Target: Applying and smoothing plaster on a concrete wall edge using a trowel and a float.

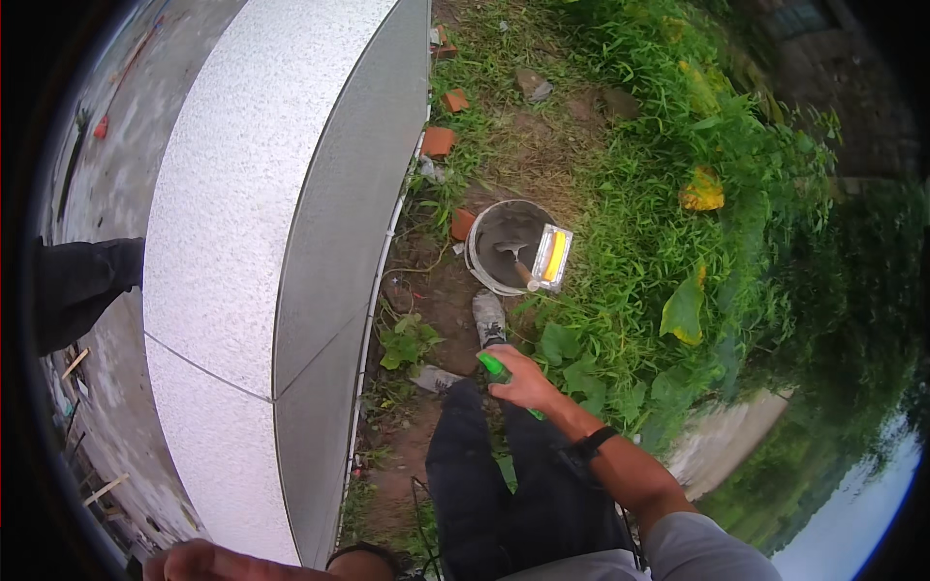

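Observation:
My right hand (523, 381) is closed around a bright green handle-like thing (493, 365), which sticks out at both sides of the fist; its exact kind is hidden. My left hand (228, 562) shows only partly at the lower edge, by the pale top of a low wall (237, 194); most of its fingers are cut off. Ahead of my feet stands a round white bucket (472, 254) of grey mortar (518, 221). A trowel (521, 267) leans inside it. On the bucket's right rim sits a plastering float (552, 259) with a yellow handle.
Along the grey wall face (339, 223) lie broken orange bricks (438, 142). Dense green plants (659, 223) crowd the right side. My shoe (489, 315) is close to the bucket. Beyond the wall, a dark-trousered leg (87, 286) of another person shows above concrete ground (126, 387).

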Motion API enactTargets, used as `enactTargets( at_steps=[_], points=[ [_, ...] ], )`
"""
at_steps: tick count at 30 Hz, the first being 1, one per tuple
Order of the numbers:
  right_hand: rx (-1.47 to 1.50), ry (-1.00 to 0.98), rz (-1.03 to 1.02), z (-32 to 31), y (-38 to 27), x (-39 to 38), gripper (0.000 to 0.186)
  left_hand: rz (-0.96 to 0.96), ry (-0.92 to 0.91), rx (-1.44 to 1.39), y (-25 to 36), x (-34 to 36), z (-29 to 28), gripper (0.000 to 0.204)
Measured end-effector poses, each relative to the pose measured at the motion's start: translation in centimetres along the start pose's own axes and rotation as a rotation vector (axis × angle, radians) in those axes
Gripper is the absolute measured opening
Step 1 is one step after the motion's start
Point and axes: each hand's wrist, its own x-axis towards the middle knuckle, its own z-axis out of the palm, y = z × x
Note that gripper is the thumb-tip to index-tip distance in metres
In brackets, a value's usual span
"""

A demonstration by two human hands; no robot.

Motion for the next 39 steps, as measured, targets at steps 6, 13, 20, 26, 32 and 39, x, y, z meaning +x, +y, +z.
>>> enactTargets(
  at_steps=[6, 13, 20, 26, 32, 39],
  points=[
    [-0.002, 0.024, -0.062, 0.4, -0.9, 0.3, 0.059, -1.125, 0.355, -0.118, -7.8, -6.5, -4.3, 0.015],
    [0.023, 0.023, -0.046, 0.4, -1.4, 0.3, 0.057, -1.234, 0.491, -0.195, -9.4, -8.6, -5.4, 0.015],
    [0.012, 0.001, -0.046, 0.7, -1.5, 0.5, 0.057, -1.254, 0.524, -0.16, -9.3, -8.2, -5.7, 0.018],
    [0.015, 0.009, -0.044, 0.6, -1.2, 0.4, 0.056, -1.257, 0.556, -0.127, -9.2, -8.1, -5.7, 0.021],
    [0.005, 0.022, -0.021, 0.2, -2.1, 0.5, 0.056, -1.083, 0.271, 0.238, -11.6, -10.8, -7.1, 0.017],
    [0.239, 0.125, -0.067, -3.6, -12.1, -0.5, 0.069, -1.568, -0.216, 0.711, -10.1, -12.0, -9.1, 0.033]
  ],
)
